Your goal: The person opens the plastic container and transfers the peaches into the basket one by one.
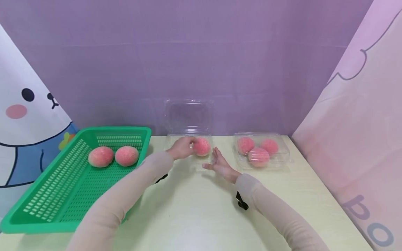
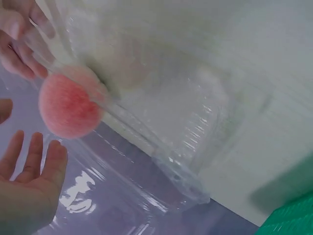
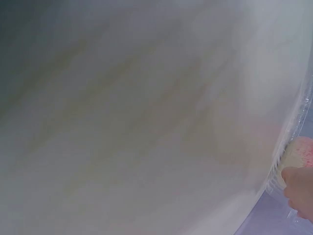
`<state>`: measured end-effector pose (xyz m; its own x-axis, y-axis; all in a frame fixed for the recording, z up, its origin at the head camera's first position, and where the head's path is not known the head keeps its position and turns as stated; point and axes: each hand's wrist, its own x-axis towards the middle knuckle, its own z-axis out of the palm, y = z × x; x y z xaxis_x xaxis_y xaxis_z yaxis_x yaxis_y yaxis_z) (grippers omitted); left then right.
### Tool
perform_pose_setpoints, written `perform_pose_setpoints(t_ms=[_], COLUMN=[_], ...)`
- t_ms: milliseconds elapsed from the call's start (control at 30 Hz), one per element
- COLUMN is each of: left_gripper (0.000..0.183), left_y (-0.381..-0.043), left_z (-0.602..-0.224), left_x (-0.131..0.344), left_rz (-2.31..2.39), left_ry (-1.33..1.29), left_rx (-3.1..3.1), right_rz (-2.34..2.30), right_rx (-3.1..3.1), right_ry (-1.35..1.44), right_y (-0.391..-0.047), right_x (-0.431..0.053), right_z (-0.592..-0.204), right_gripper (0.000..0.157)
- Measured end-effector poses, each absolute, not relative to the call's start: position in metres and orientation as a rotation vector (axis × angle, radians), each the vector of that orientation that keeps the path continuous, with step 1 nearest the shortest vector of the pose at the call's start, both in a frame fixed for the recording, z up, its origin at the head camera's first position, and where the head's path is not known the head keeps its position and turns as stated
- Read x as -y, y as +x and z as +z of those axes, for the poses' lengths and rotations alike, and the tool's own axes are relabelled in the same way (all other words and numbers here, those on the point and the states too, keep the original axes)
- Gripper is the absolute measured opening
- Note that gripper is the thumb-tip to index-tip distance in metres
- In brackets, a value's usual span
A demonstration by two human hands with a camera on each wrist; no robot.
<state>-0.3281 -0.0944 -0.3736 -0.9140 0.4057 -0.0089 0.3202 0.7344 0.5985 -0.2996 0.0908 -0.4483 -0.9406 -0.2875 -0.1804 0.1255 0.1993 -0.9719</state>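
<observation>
A pink peach (image 1: 201,146) sits in an open clear plastic clamshell box (image 1: 189,116), its lid raised at the back. My left hand (image 1: 183,147) is at the peach's left side. In the left wrist view, the fingers of this left hand (image 2: 34,181) are loosely extended, with a small gap to the peach (image 2: 71,103). On the box's right side, my right hand (image 1: 222,166) holds nothing, thumb and fingers spread apart. The right wrist view mostly shows a blurred pale surface, with part of a hand (image 3: 299,192) near the peach (image 3: 299,154) at its edge.
A green plastic basket (image 1: 41,228) stands on the left with two peaches (image 1: 127,156) inside. To the right, a closed clear box (image 1: 284,157) contains three peaches (image 1: 259,157). A purple curtain (image 1: 201,62) hangs behind the pale table (image 1: 194,216).
</observation>
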Motion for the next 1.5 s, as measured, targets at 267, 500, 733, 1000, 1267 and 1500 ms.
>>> perform_pose_setpoints(t_ms=[267, 500, 733, 1000, 1267, 1500], left_gripper=[0.043, 0.051, 0.057, 0.068, 0.080, 0.081], left_y=[-0.353, -0.368, -0.378, -0.385, -0.380, -0.376], left_z=[-0.386, -0.394, -0.406, -0.418, -0.427, -0.432], left_x=[0.087, 0.083, 0.077, 0.075, 0.073, 0.070], left_rz=[0.854, 0.896, 0.988, 0.942, 0.933, 0.986], left_ry=[0.623, 0.601, 0.600, 0.620, 0.571, 0.529], left_rx=[-2.835, -2.789, -2.699, -2.707, -2.644, -2.620], right_rz=[-1.799, -1.802, -1.818, -1.807, -1.826, -1.851], right_rx=[-2.162, -2.163, -2.162, -2.161, -2.139, -2.123], right_ry=[-0.149, -0.156, -0.167, -0.173, -0.177, -0.165], right_y=[-0.300, -0.300, -0.298, -0.297, -0.298, -0.298], right_x=[-0.091, -0.091, -0.091, -0.090, -0.090, -0.090], right_z=[-0.450, -0.451, -0.450, -0.448, -0.447, -0.448], right_gripper=[0.103, 0.104, 0.100, 0.098, 0.099, 0.099])
